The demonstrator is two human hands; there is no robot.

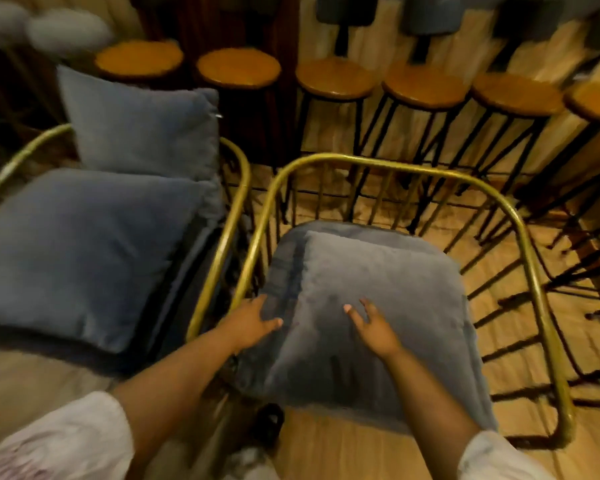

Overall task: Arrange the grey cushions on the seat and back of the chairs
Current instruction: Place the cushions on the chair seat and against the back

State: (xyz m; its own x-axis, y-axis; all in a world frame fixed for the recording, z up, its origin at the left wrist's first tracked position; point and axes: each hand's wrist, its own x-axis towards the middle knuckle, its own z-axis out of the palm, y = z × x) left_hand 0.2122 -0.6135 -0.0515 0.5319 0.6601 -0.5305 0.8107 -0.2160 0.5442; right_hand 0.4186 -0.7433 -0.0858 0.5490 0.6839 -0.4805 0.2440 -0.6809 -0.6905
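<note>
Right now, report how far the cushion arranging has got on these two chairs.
Done: the left chair has a seat cushion and a back cushion upright behind it. In hand: both hands, left hand and right hand, rest open on the right chair's cushion. Left: the right chair's back shows bare bars, no back cushion.

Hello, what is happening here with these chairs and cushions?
A person is arranging grey cushions on two gold-framed chairs. The left hand and the right hand rest, fingers spread, on the grey seat cushion of the right chair; that chair has no back cushion yet. The left chair already has a seat cushion and a back cushion standing behind it. A row of wooden stools stands beyond the chairs.
</note>
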